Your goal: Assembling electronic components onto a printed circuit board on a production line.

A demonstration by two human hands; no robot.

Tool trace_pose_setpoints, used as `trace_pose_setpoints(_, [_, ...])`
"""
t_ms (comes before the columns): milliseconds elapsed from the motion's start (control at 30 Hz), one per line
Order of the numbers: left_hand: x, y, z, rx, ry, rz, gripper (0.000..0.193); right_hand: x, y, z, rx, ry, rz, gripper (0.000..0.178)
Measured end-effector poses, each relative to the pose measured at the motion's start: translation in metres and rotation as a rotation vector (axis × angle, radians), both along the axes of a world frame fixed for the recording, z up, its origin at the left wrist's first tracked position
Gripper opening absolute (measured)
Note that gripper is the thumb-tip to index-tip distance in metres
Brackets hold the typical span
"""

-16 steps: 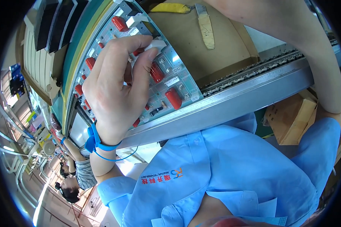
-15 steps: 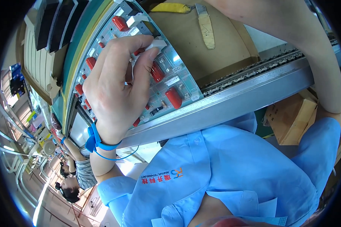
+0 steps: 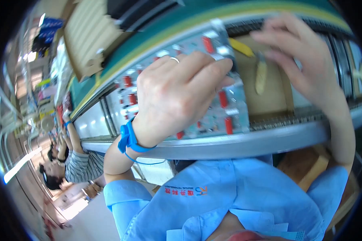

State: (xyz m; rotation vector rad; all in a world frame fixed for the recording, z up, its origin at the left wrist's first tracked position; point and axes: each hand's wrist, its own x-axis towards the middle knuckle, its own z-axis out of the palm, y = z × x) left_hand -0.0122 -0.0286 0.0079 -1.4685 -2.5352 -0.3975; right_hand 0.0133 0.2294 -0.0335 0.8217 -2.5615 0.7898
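Observation:
My left hand [image 3: 177, 92], wearing a ring and a blue wrist strap [image 3: 128, 137], is over a green circuit board [image 3: 236, 110]. Its fingers are curled, with thumb and index tips close together near the board's right side; what they pinch, if anything, is hidden. Red capacitors [image 3: 228, 125] and white parts stand on the board, partly covered by this hand. My right hand [image 3: 303, 58] hovers over a brown cardboard tray [image 3: 274, 102], fingers apart and blurred, nothing visible in them. Near it lie a yellow-handled tool [image 3: 242, 48] and a flat tool with a tape-wrapped handle [image 3: 261, 78].
A metal conveyor rail [image 3: 207, 148] runs along the near side, with a chain beside the tray. Below it at right is a wooden box [image 3: 303, 166]. A slotted tan container [image 3: 93, 38] stands at the far left. Farther down the line, a co-worker wears a striped shirt [image 3: 84, 166].
My view has turned, and the board appears shifted right. My right hand has come into view above the tray. My left hand's fingers have moved off the white part they were at.

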Motion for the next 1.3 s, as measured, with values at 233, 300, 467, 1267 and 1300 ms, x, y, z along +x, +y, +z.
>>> trace_pose_setpoints(233, [-0.105,-0.154,0.021,-0.226,0.39,0.832,0.024,0.005,-0.018,0.009,-0.146,-0.179,0.009,0.034])
trace_pose_setpoints(300, [-0.131,-0.186,0.017,-0.362,0.156,0.947,0.031,0.004,-0.014,0.01,-0.155,-0.206,-0.034,0.033])
trace_pose_setpoints(467, [-0.142,-0.191,0.017,-0.226,-0.478,1.054,0.051,-0.009,-0.014,0.007,-0.199,-0.322,-0.086,0.031])
trace_pose_setpoints(1267, [-0.133,-0.15,-0.015,0.327,-0.59,0.468,0.021,-0.168,-0.053,0.026,-0.078,-0.016,-0.317,0.026])
trace_pose_setpoints(1300, [-0.133,-0.15,-0.013,0.289,-0.577,0.477,0.021,-0.177,-0.046,0.019,-0.047,-0.061,-0.309,0.028])
